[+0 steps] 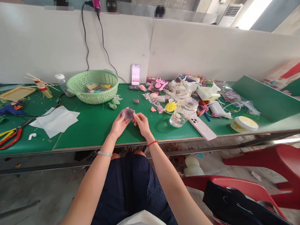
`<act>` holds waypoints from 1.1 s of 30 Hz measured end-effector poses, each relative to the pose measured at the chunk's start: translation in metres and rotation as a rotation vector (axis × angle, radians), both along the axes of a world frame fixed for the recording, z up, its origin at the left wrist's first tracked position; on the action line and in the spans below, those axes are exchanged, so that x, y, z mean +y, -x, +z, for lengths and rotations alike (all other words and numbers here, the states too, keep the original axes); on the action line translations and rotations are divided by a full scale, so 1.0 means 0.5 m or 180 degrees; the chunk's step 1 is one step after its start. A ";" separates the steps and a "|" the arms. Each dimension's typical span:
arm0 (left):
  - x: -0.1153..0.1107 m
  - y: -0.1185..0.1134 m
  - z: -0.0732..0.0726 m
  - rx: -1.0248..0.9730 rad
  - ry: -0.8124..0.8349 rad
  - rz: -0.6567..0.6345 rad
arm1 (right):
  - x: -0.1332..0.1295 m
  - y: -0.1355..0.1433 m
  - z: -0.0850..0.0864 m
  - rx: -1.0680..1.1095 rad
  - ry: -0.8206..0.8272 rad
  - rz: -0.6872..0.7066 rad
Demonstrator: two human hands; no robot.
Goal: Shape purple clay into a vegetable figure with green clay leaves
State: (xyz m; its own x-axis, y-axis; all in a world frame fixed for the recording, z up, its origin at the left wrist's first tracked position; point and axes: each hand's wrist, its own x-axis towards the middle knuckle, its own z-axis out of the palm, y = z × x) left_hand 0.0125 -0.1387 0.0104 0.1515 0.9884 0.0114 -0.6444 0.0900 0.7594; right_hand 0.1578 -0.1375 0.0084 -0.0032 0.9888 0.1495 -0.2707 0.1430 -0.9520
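pressure matters most here: the purple-grey piece [127,114] looks thin, soft and clay-like, so light, even pinches would suit it better than a hard squeeze. the left hand [119,125] would do best as a loose cradle, with the right hand [142,124] working the rim in small touches; pulling the two apart could stretch or tear it. turning it a little between pinches should help the thickness come out even.

both hands are together on the piece, the left hand gripping its left side and the right hand's fingers closed at its right edge. it lies between them, held up over the near part of the green tabletop [94,123]. a small purplish lump [136,101] sits just beyond the hands, green lumps [113,105] beyond the left one, and a clear jar [182,113] right of the right one.
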 end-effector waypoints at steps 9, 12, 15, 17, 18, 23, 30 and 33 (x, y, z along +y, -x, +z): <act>-0.001 0.003 -0.001 0.0127 -0.0140 -0.0073 | -0.006 -0.004 0.001 -0.0316 -0.0048 0.0149; 0.002 0.005 -0.005 0.0119 -0.0178 -0.0030 | -0.009 -0.002 0.005 -0.0321 -0.0076 0.0170; 0.003 0.006 -0.007 0.0111 -0.0222 0.0018 | -0.012 0.000 0.010 -0.0463 -0.0033 0.0172; 0.002 0.006 -0.006 0.0129 -0.0243 -0.0004 | -0.013 0.000 0.012 -0.0568 -0.0022 0.0193; 0.002 0.005 -0.005 0.0136 -0.0252 -0.0030 | -0.013 0.000 0.012 -0.0587 -0.0030 0.0206; -0.001 0.005 -0.002 0.0140 -0.0261 -0.0097 | -0.011 -0.002 0.009 -0.0428 -0.0061 0.0230; 0.002 0.007 -0.008 0.0126 -0.0144 -0.0099 | -0.009 0.000 0.007 -0.0243 -0.0126 0.0143; 0.003 0.007 -0.010 0.0176 -0.0135 -0.0088 | -0.009 0.002 0.011 -0.0216 -0.0052 0.0143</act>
